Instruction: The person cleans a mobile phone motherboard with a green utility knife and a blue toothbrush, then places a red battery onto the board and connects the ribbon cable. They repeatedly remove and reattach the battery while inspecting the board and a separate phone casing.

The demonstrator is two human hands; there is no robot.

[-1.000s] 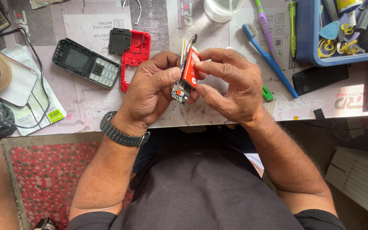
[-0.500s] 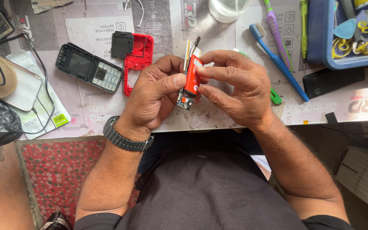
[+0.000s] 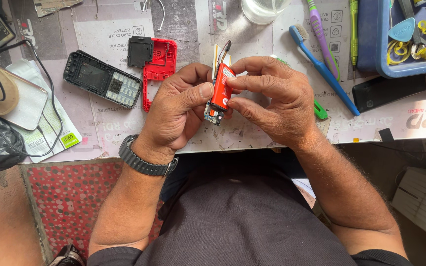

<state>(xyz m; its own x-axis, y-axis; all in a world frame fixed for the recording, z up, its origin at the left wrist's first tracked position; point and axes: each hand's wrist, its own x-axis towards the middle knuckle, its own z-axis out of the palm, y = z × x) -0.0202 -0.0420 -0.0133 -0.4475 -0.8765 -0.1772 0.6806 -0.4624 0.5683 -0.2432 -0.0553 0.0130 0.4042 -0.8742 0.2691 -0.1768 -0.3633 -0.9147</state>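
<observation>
two hands over the desk edge: left hand (image 3: pixel 176 116) and right hand (image 3: pixel 272 98) pinch closed around a small red phone board (image 3: pixel 220 93) held upright between them. a fingertip slip could drop it or snag its thin wire.

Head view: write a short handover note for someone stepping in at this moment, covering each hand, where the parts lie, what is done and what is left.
Left hand: grips the red phone core by its left edge, thumb on its face.
Right hand: fingertips pinch the core's right side.
Parts: black keypad front and red frame lie apart on the table, left of the hands; blue toothbrush to the right.
Done: phone opened, shells off.
Left: core, frame and front are not yet joined.
</observation>
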